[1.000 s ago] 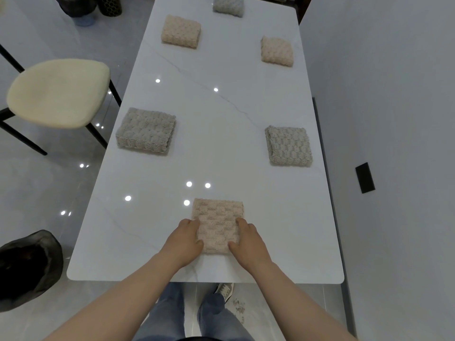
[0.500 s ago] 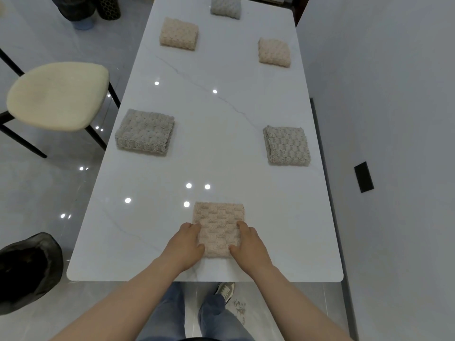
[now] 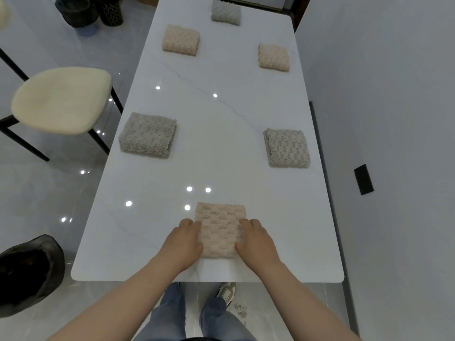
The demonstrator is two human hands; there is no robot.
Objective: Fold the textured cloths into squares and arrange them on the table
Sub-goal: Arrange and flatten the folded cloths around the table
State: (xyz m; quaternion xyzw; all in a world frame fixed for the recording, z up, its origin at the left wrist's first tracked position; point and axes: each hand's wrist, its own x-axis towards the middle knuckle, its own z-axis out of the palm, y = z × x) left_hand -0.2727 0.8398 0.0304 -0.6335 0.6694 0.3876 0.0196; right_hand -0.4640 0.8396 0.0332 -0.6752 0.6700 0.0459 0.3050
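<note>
1. Glossy grey floor (image 3: 49,193) lies along the left side of the room, with a crumpled black bag (image 3: 27,274) at its near left.
2. Beyond the bag, a cream padded stool with black legs (image 3: 61,99) stands just off the left edge of a long white marble-look table (image 3: 221,143). Two dark bins (image 3: 81,11) sit on the floor near the table's far left corner.
3. A grey folded textured cloth (image 3: 147,135) lies midway along the left edge. A beige folded textured cloth (image 3: 180,39) lies farther along that edge.
4. At the middle of the near edge, the left hand (image 3: 183,242) curls its fingers around the left side of a pinkish-beige folded square cloth (image 3: 220,227), which lies flat on the table.
5. A pale grey folded cloth (image 3: 225,12) sits at the middle of the far edge.
6. The right hand (image 3: 257,242) grasps the pinkish-beige cloth's right side in the same way.
7. Along the right edge lie a small beige folded cloth (image 3: 273,57), farther off, and a grey-brown folded cloth (image 3: 286,147), midway.
8. A white wall (image 3: 381,94) runs alongside the right edge and carries a black rectangular plate (image 3: 364,179).
</note>
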